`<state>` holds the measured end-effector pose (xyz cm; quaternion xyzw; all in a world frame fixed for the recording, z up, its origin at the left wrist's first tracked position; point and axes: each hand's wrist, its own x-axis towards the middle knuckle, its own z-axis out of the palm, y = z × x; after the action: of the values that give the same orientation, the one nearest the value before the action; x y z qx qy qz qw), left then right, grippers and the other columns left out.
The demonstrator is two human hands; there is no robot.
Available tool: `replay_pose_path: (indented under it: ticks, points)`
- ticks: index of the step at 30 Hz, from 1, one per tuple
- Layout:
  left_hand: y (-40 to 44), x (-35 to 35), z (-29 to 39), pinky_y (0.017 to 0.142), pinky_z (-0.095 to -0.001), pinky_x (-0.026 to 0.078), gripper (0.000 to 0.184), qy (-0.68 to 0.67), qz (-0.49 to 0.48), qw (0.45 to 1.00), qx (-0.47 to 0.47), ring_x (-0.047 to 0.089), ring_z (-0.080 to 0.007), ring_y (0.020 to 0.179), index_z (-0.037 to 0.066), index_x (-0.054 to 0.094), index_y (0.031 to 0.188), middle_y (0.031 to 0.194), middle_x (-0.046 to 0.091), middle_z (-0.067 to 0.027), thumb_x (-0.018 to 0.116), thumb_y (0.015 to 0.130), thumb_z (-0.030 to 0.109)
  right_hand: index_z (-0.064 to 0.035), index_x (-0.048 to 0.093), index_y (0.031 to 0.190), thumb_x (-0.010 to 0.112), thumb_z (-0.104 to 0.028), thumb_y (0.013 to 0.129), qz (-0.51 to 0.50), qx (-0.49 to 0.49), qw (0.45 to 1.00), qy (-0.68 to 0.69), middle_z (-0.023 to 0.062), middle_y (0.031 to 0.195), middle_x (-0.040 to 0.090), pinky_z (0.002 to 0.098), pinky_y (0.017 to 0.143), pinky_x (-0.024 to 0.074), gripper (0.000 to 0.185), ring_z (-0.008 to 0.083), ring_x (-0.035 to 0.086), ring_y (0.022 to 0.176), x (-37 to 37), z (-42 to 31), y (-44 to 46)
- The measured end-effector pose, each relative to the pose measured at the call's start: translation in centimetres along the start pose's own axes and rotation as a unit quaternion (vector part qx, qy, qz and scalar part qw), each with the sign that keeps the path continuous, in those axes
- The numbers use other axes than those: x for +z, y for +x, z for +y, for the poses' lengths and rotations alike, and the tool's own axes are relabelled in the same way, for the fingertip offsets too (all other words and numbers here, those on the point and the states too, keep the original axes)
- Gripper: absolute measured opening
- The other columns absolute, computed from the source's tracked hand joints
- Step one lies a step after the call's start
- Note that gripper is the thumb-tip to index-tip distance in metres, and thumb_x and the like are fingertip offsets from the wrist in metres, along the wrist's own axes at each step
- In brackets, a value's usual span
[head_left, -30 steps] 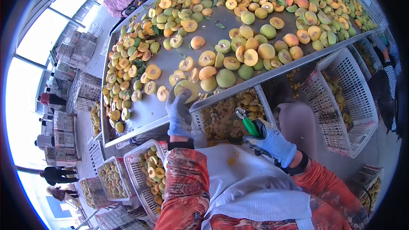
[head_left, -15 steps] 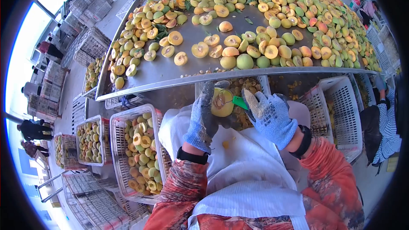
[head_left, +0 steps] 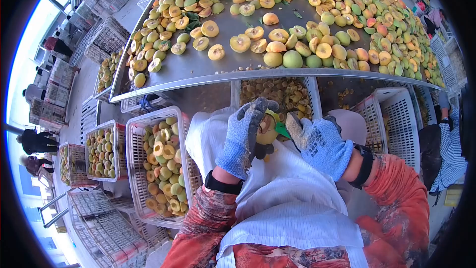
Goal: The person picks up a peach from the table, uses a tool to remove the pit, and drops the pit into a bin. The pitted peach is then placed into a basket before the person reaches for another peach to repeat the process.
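My left hand, in a blue glove with dark, stained fingers, is closed around a yellow-green peach half above my lap. My right hand, gloved alike, grips a green-handled pitting tool between thumb and fingers. The tool's handle is right beside the fruit; its working end is hidden from me now. A white apron covers my lap beneath both hands. Beyond them is a metal table with many halved peaches, cut faces yellow.
A crate of brownish scraps stands under the table's near edge. On my left is a crate of peach halves, with another full crate behind it. White crates stand to the right. People and stacked crates are farther left.
The wire loop that showed against the fruit's cut face is now out of sight. The peach half has turned and moved slightly right, and my right hand has shifted a little right and lower.
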<state>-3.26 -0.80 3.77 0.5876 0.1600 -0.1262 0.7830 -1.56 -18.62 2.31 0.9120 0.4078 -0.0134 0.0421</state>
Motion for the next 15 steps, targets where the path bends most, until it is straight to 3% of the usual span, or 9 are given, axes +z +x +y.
replay_pose_path:
  ticks: [3,6,7,9,11,13,15]
  points:
    - [-0.5,-0.2,-0.9,0.033,-0.0188,0.035,0.046,0.026,0.061,0.998,0.014,0.052,-0.0125,0.041,0.002,0.061,0.103,0.069,0.058,-0.0055,0.044,0.092,0.043,0.0012,0.046,0.118,0.051,-0.017,0.077,0.018,-0.010,0.995,0.094,0.0151,0.083,0.057,0.0386,0.054,0.0414,0.046,0.0261,0.057,0.064,0.2,-1.4,-0.7]
    - [-0.5,-0.6,-1.5,0.034,-0.0227,0.043,0.034,0.034,0.083,0.995,0.048,0.057,-0.0134,0.054,0.003,0.062,0.101,0.085,0.061,-0.0084,0.048,0.091,0.032,0.0015,0.047,0.117,0.051,-0.019,0.078,0.053,-0.008,0.981,0.188,0.0132,0.081,0.057,0.0384,0.054,0.0416,0.044,0.0247,0.057,0.062,1.6,-1.9,-1.0]
    - [-0.5,-0.7,-1.5,0.034,-0.0227,0.043,0.034,0.037,0.082,0.995,0.044,0.057,-0.0134,0.054,0.003,0.062,0.101,0.085,0.061,-0.0084,0.048,0.091,0.032,0.0015,0.047,0.117,0.051,-0.019,0.078,0.052,-0.005,0.980,0.192,0.0132,0.081,0.057,0.0384,0.054,0.0416,0.044,0.0247,0.057,0.062,1.7,-1.5,-0.9]
    - [-0.8,-0.5,-0.9,0.035,-0.0227,0.044,0.032,0.040,0.052,0.998,0.022,0.058,-0.0134,0.057,0.002,0.062,0.103,0.089,0.062,-0.0080,0.047,0.090,0.028,0.0022,0.048,0.116,0.052,-0.019,0.079,0.068,-0.054,0.995,0.047,0.0120,0.075,0.057,0.0383,0.053,0.0416,0.043,0.0254,0.057,0.059,1.6,0.0,-0.2]
    - [-0.9,-0.5,-0.5,0.038,-0.0230,0.045,0.031,0.053,0.054,0.997,0.012,0.059,-0.0136,0.061,0.002,0.061,0.104,0.091,0.062,-0.0076,0.048,0.089,0.025,0.0036,0.048,0.114,0.054,-0.018,0.079,0.083,-0.068,0.992,0.060,0.0132,0.071,0.058,0.0390,0.050,0.0410,0.042,0.0279,0.057,0.056,0.6,0.1,-0.3]
    - [-0.5,-0.8,-1.3,0.041,-0.0234,0.047,0.030,0.060,0.061,0.996,0.005,0.060,-0.0138,0.065,0.001,0.061,0.105,0.094,0.062,-0.0071,0.049,0.089,0.022,0.0046,0.048,0.113,0.055,-0.017,0.078,0.052,-0.029,0.971,0.232,0.0163,0.070,0.058,0.0407,0.051,0.0425,0.042,0.0312,0.058,0.058,-0.1,-1.0,-0.5]
    - [0.4,-1.6,-3.4,0.046,-0.0241,0.050,0.028,0.077,0.093,0.981,0.149,0.060,-0.0127,0.072,0.001,0.061,0.106,0.093,0.062,-0.0064,0.050,0.088,0.019,0.0047,0.048,0.113,0.055,-0.021,0.079,0.004,0.011,0.961,0.276,0.0179,0.071,0.060,0.0424,0.054,0.0444,0.043,0.0330,0.059,0.060,0.4,-2.0,-0.6]
